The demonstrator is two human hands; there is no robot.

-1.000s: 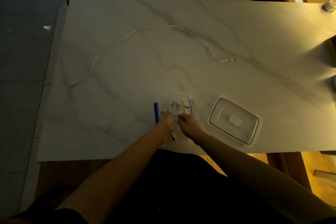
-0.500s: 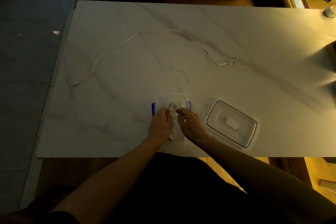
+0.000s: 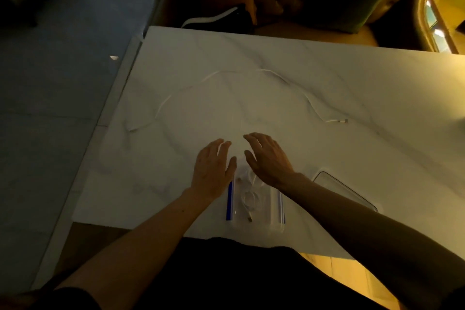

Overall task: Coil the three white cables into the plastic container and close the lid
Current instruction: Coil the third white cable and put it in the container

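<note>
Near the table's front edge, left hand (image 3: 214,166) and right hand (image 3: 268,158) hovered spread, empty, beyond the container (image 3: 255,206); best gather the loose cable (image 3: 226,72) from one plug.

White marble-look table (image 3: 176,163) w/ grey veins. Near edge, centre: clear plastic container (image 3: 276,211) w/ blue side clips, coiled white cables (image 3: 250,200) inside. Just right of it, apart: clear lid (image 3: 344,190), partly hidden by a forearm. Far side: one long white cable (image 3: 181,92) lies loose in a wide arc, left to right.
</note>
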